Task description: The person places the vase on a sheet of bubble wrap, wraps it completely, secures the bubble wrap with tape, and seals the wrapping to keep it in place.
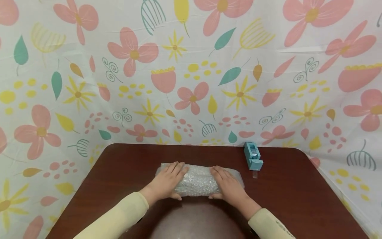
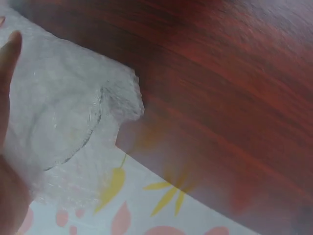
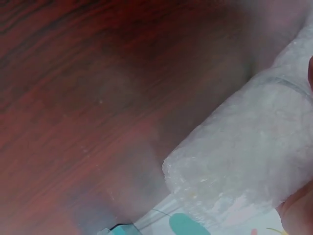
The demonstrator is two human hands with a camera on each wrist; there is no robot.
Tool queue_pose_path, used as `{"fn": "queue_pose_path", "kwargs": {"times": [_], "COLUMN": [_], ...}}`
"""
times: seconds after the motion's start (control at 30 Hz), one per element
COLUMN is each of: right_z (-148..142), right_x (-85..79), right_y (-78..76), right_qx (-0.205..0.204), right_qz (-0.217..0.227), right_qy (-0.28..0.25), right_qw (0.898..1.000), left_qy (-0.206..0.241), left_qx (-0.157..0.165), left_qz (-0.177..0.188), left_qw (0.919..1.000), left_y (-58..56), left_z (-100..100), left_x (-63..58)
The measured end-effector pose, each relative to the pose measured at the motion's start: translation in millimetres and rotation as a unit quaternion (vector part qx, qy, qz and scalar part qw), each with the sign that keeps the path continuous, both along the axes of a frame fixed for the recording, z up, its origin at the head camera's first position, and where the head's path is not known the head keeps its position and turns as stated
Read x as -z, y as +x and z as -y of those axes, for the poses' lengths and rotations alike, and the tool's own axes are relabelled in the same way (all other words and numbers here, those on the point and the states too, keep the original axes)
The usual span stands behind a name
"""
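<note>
A bundle rolled in clear bubble wrap point(image 1: 198, 181) lies crosswise on the brown table, near its middle. My left hand point(image 1: 167, 181) holds its left part, the fingers over the top and the thumb along the near side. In the same way my right hand point(image 1: 229, 186) grips the right part. A curved rim shows at the bundle's end in the left wrist view, where loose wrap point(image 2: 122, 93) sticks out past it. The opposite end of the roll point(image 3: 234, 147) fills the right side of the right wrist view. What the wrap encloses is hidden.
A blue tape dispenser point(image 1: 253, 156) stands at the back right of the table point(image 1: 283, 192), with a short strip of clear tape point(image 1: 255, 174) at its front. Behind the table's far edge hangs a flower-patterned cloth point(image 1: 191, 73), which also runs along both sides.
</note>
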State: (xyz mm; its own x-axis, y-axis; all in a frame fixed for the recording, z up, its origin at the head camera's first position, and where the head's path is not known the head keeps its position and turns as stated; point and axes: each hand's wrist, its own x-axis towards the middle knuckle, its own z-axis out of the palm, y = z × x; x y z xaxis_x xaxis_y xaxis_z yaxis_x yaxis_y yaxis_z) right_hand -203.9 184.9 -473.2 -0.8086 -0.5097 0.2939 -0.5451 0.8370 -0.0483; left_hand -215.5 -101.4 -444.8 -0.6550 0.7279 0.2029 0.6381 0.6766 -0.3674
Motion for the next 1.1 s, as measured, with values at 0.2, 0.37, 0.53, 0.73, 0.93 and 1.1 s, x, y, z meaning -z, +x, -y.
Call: {"fn": "queue_pose_path", "kwargs": {"times": [0.2, 0.37, 0.53, 0.73, 0.93, 1.1], "right_z": [-2, 1, 6, 7, 3, 5], "right_x": [-0.1, 1.4, 0.8, 2.4, 3.8, 3.3], "right_y": [1.5, 5.0, 4.7, -0.9, -4.7, -7.2], "right_qx": [0.010, 0.039, 0.053, 0.040, 0.041, 0.031], "right_qz": [0.014, 0.007, 0.022, 0.005, -0.021, -0.014], "right_qy": [0.001, -0.010, -0.026, -0.025, -0.035, -0.041], "right_qw": [1.000, 0.999, 0.998, 0.999, 0.998, 0.999], "left_qy": [-0.029, -0.041, -0.060, -0.056, -0.042, -0.053], "left_qx": [0.007, 0.003, -0.009, -0.019, -0.022, -0.040], "left_qz": [-0.063, -0.089, -0.101, -0.096, -0.079, -0.053], "left_qw": [0.9976, 0.9952, 0.9931, 0.9937, 0.9957, 0.9964], "left_y": [0.6, 0.8, 2.1, 3.5, 4.3, 9.8], "left_z": [-4, -7, -8, -6, -8, -7], "left_x": [5.5, 6.6, 4.3, 2.7, 0.2, -1.6]}}
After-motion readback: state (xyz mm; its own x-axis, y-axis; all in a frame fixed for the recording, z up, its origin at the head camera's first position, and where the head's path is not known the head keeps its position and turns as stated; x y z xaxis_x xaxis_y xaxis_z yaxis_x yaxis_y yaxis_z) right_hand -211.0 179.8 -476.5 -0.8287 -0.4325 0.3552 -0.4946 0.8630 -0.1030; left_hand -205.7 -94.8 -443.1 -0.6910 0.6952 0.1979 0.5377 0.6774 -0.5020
